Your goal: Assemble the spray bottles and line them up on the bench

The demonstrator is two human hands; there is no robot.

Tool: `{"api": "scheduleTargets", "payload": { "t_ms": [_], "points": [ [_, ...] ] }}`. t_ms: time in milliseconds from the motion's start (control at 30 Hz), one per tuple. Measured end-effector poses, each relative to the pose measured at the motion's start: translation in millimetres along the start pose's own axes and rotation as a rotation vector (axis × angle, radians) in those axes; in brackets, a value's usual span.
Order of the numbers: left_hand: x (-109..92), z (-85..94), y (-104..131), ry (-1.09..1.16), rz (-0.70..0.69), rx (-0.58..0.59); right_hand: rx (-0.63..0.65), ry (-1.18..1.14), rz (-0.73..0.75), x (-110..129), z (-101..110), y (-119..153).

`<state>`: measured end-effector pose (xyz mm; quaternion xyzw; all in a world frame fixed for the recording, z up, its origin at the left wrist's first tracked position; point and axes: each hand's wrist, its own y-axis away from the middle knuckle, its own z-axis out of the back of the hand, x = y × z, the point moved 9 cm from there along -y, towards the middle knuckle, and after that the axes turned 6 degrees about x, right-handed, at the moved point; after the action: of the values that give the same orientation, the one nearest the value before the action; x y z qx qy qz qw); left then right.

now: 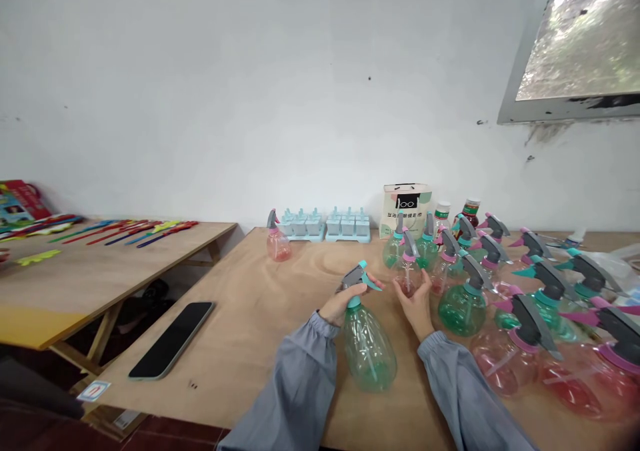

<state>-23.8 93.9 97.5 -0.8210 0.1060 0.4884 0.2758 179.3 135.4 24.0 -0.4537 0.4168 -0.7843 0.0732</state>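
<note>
My left hand [345,302] is closed round the neck of a green spray bottle [371,354], just under its grey and turquoise trigger head. The bottle tilts a little, its base toward me, and I cannot tell whether it touches the table. With thumb and fingers on either side, my right hand [417,304] grips the lower body of a pink spray bottle [407,271] with a grey and pink head. Right beside that hand stands another green spray bottle [463,309]. A lone pink spray bottle [279,244] stands farther back on the left.
Several more pink and green spray bottles [505,357] crowd the table's right side. Pale blue ice-pop moulds [349,225] and a paper bag [405,211] line the wall. A phone [173,341] lies at the left edge. Colourful sticks [127,231] cover part of another table [105,271].
</note>
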Motion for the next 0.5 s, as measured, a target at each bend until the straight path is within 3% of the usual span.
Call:
{"api": "scheduleTargets", "payload": {
  "t_ms": [167,233,367,500],
  "points": [
    [9,10.0,2,-0.008,0.113,-0.116,-0.003,-0.019,-0.022,-3,0,-1],
    [10,4.9,2,0.004,0.134,-0.077,-0.012,-0.022,-0.013,-4,0,-1],
    [-3,-1.2,0,0.015,0.028,-0.024,-0.008,-0.013,-0.008,-4,0,-2],
    [-6,17.3,1,-0.033,0.006,-0.205,0.01,-0.022,-0.036,-6,0,-3]
  ]
}}
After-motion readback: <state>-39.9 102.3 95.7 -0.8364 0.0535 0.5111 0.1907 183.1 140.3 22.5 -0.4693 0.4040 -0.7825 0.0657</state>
